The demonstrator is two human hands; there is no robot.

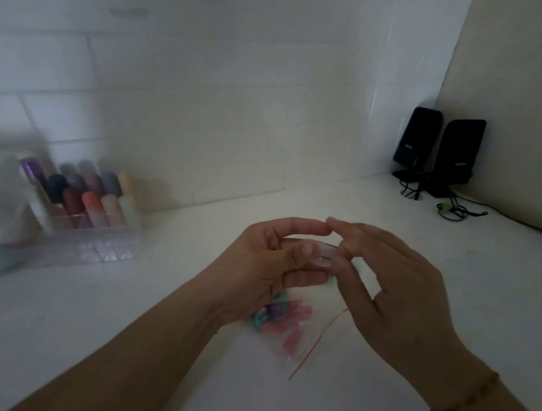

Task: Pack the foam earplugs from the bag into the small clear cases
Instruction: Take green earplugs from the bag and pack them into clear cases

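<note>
Above the white table, my left hand grips a small clear case between thumb and curled fingers. My right hand meets it from the right, its thumb and fingertips pinching the case's right end. A hint of green shows just under the case, too blurred to identify. Below both hands a clear zip bag with a red seal strip lies flat on the table, holding several pink, green and purple foam earplugs. My left wrist hides part of the bag.
A clear plastic organiser with several coloured capped tubes stands at the left by the tiled wall. Two black speakers with cables sit in the far right corner. Blurred pale objects lie at the left edge.
</note>
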